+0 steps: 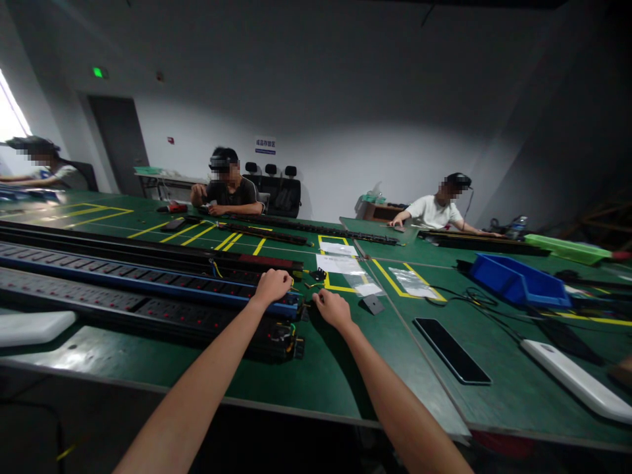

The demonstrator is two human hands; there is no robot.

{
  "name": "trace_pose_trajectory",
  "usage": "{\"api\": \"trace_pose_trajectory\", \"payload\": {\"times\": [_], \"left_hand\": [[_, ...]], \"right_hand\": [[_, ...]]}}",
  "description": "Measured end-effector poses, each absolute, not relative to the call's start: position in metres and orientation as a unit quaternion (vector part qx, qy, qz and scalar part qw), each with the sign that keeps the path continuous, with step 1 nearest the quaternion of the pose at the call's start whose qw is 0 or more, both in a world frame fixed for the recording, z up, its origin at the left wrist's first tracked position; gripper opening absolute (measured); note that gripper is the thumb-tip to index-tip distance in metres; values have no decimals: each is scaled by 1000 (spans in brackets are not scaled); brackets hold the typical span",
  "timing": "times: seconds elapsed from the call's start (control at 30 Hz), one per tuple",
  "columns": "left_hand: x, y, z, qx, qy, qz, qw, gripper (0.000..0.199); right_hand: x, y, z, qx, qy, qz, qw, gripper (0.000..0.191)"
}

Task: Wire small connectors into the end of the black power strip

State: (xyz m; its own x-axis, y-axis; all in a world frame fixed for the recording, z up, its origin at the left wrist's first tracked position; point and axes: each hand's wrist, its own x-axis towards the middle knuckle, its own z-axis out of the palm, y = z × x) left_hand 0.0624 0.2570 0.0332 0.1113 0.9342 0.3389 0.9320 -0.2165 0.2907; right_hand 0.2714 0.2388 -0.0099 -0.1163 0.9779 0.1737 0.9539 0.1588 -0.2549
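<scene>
Long black power strips with rows of sockets lie side by side on the green table to my left. My left hand (273, 286) is closed over the right end of the blue-edged power strip (197, 280); its fingertips are partly hidden. Just right of that end, my right hand (334, 309) is curled, thumb and fingers together. What it pinches, if anything, is too small to make out. Nearest me lies another power strip (168, 313), with coloured wires (284, 332) showing at its open end. A small dark square plate (372, 303) lies beyond my right hand.
Right of my hands are a phone (451, 350), a white bar-shaped object (575, 378), black cables (476, 299) and a blue bin (518, 282). Paper sheets (340, 264) and a plastic bag (412, 283) lie ahead. Co-workers (437, 210) sit across the table.
</scene>
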Motion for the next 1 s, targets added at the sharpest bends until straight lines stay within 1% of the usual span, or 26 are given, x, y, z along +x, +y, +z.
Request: {"api": "trace_pose_trajectory", "payload": {"times": [0.9,1.0], "left_hand": [[62,256,35,748,623,229,10,36],[62,256,34,745,626,228,15,38]], "right_hand": [[271,237,-7,-649,-746,41,144,39],[271,236,-7,-648,-747,39,142,39]]}}
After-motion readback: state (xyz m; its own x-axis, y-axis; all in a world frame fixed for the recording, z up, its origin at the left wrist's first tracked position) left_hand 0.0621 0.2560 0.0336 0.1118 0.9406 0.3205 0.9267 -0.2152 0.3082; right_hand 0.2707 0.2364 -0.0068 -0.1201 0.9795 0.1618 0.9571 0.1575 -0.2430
